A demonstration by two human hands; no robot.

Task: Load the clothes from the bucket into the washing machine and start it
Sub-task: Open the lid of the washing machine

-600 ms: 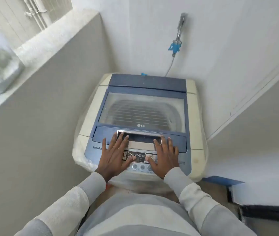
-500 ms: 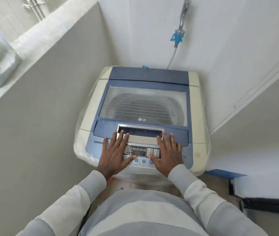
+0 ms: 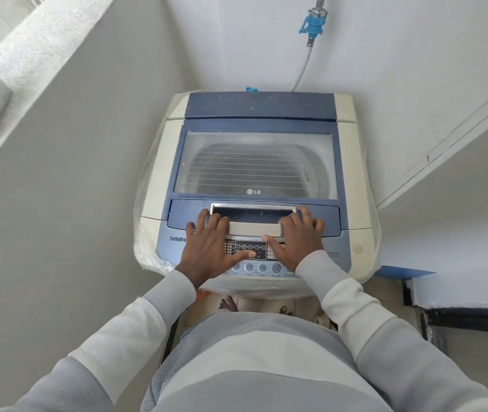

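Washing machine [image 3: 254, 162] sits in the corner, lid [image 3: 256, 165] shut. My left hand [image 3: 211, 251] and right hand [image 3: 298, 239] lie flat, fingers spread, holding nothing, across the lid handle [image 3: 253, 217] and control panel [image 3: 250, 251].

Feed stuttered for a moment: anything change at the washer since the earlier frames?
Little. The view tipped down and closer. Both hands, left hand and right hand, stayed flat by the lid handle, gripping nothing. The lid stayed shut.
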